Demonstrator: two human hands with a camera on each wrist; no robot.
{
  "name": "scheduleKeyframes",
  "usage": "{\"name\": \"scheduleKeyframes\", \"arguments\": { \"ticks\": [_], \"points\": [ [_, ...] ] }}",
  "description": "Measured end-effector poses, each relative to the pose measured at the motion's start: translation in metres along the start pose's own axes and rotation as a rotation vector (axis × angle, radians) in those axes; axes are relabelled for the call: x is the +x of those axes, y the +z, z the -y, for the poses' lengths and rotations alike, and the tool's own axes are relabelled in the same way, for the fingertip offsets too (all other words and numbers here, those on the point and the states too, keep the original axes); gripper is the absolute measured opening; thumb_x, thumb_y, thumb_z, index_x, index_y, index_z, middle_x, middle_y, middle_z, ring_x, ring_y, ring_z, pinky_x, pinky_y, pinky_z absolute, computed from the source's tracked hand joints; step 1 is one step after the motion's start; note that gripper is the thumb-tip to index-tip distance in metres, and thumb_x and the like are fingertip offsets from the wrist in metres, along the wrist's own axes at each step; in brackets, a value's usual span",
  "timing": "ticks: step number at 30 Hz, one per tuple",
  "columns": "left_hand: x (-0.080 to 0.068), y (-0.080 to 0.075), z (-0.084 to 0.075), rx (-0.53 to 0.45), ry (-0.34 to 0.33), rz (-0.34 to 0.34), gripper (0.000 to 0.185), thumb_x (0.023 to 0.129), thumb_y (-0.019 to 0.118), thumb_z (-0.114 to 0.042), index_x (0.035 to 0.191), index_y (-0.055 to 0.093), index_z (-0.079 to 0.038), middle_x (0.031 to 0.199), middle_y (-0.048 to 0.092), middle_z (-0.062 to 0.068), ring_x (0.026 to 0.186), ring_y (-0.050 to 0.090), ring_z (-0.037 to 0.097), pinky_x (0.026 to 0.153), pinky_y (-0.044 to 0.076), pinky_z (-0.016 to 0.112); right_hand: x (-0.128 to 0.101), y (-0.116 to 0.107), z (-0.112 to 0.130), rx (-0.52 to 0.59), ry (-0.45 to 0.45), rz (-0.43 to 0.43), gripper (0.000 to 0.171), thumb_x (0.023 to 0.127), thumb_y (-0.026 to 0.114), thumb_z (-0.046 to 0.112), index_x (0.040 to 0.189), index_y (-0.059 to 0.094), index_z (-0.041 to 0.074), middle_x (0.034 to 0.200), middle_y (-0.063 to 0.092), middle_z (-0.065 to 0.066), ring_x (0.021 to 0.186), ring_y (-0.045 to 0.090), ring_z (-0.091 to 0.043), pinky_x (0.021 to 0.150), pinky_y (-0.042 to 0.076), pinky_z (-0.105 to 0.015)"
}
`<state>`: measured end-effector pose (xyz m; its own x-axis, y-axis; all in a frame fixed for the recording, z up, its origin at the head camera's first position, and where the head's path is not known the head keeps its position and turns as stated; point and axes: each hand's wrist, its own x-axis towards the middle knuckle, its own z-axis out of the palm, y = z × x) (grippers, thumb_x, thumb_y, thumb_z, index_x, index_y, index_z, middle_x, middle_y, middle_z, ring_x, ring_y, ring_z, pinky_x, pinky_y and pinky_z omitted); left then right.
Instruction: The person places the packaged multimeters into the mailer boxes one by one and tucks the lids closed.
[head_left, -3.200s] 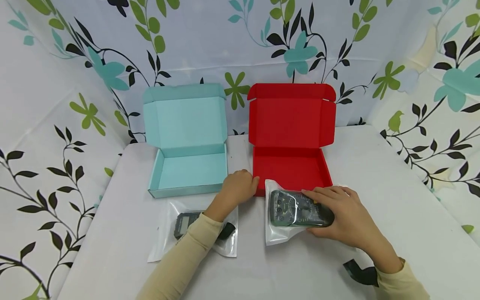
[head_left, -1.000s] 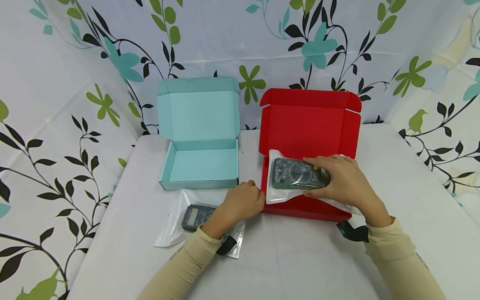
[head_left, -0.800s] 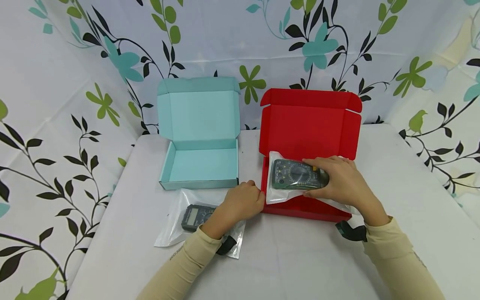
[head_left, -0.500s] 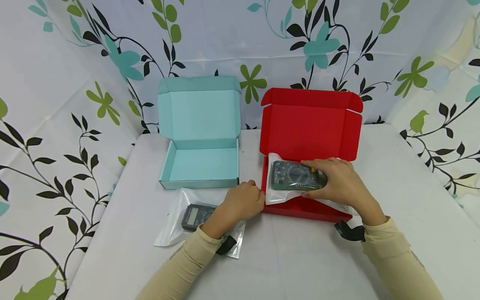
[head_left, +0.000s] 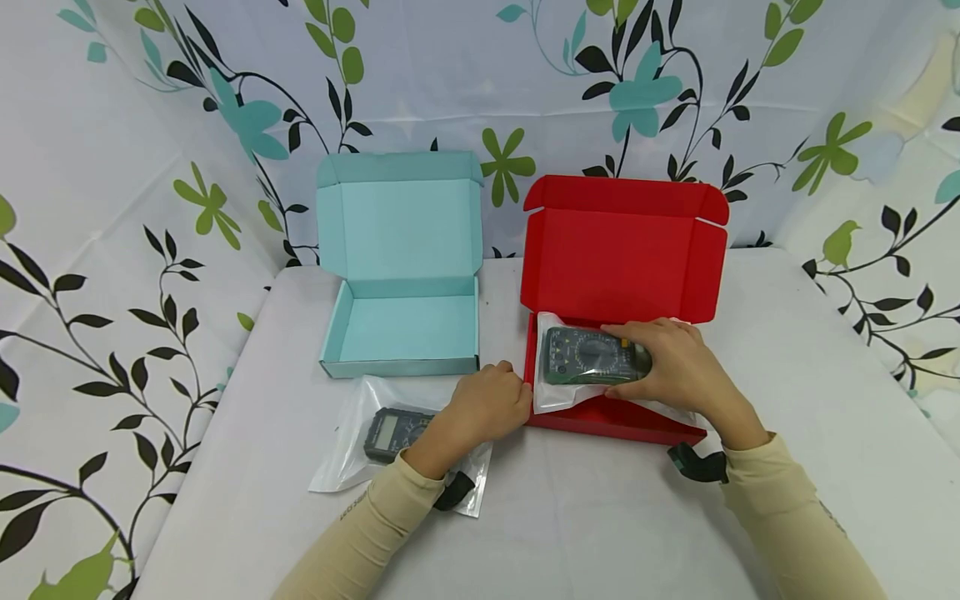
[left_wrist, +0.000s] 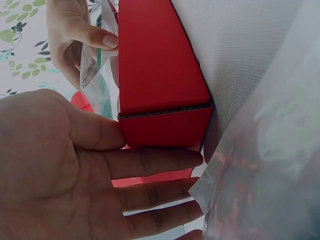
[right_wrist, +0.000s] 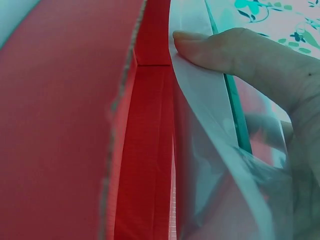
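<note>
My right hand [head_left: 686, 362] grips a dark green multimeter [head_left: 585, 354] in a clear plastic bag, its thumb at the near edge and fingers over the far edge. The bagged meter lies over the base of the open red box [head_left: 618, 427], dial facing up. In the right wrist view the thumb [right_wrist: 210, 50] presses the bag, beside the red box wall [right_wrist: 145, 150]. My left hand [head_left: 487, 404] touches the red box's front left corner; the left wrist view shows its fingers [left_wrist: 155, 162] nearly straight against the box's side.
An open light blue box [head_left: 401, 367] stands to the left of the red one. A second bagged multimeter [head_left: 393, 429] lies on the white table [head_left: 577, 517], partly under my left forearm. Patterned cloth [head_left: 420, 83] hangs behind and at both sides.
My right hand has carried the bagged multimeter from in front of the red box to over its base, then slightly lower. My left hand has stayed at the box corner.
</note>
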<state>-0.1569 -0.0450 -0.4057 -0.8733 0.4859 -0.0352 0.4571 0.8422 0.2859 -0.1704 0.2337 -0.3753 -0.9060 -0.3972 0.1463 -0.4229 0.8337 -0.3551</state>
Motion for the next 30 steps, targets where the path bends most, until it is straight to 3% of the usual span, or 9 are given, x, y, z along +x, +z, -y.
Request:
{"name": "scheduleKeyframes", "arguments": {
  "ticks": [14, 24, 30],
  "points": [
    [-0.002, -0.002, -0.002, 0.005, 0.002, -0.007, 0.041, 0.104, 0.044, -0.019, 0.071, 0.068, -0.011, 0.089, 0.064, 0.008, 0.075, 0.06, 0.025, 0.062, 0.053, 0.043, 0.003, 0.008, -0.007, 0.017, 0.006, 0.009, 0.09, 0.064, 0.1, 0.036, 0.142, 0.064, 0.01, 0.128, 0.068, -0.014, 0.112, 0.056, -0.034, 0.094, 0.042, -0.063],
    [-0.002, -0.004, -0.002, -0.004, 0.0, -0.009, 0.041, 0.106, 0.046, -0.022, 0.086, 0.077, -0.005, 0.094, 0.067, 0.01, 0.079, 0.062, 0.026, 0.064, 0.055, 0.044, 0.005, 0.019, -0.009, 0.011, -0.004, 0.019, 0.087, 0.064, 0.1, 0.035, 0.141, 0.066, 0.011, 0.129, 0.068, -0.014, 0.114, 0.057, -0.033, 0.097, 0.039, -0.066],
    [-0.002, -0.002, -0.002, -0.005, -0.008, 0.001, 0.041, 0.106, 0.046, -0.023, 0.088, 0.077, -0.004, 0.094, 0.066, 0.009, 0.079, 0.061, 0.025, 0.064, 0.056, 0.044, 0.005, 0.024, -0.009, 0.012, 0.006, 0.032, 0.087, 0.065, 0.099, 0.037, 0.141, 0.066, 0.011, 0.13, 0.067, -0.015, 0.116, 0.057, -0.035, 0.096, 0.04, -0.065]
  ]
}}
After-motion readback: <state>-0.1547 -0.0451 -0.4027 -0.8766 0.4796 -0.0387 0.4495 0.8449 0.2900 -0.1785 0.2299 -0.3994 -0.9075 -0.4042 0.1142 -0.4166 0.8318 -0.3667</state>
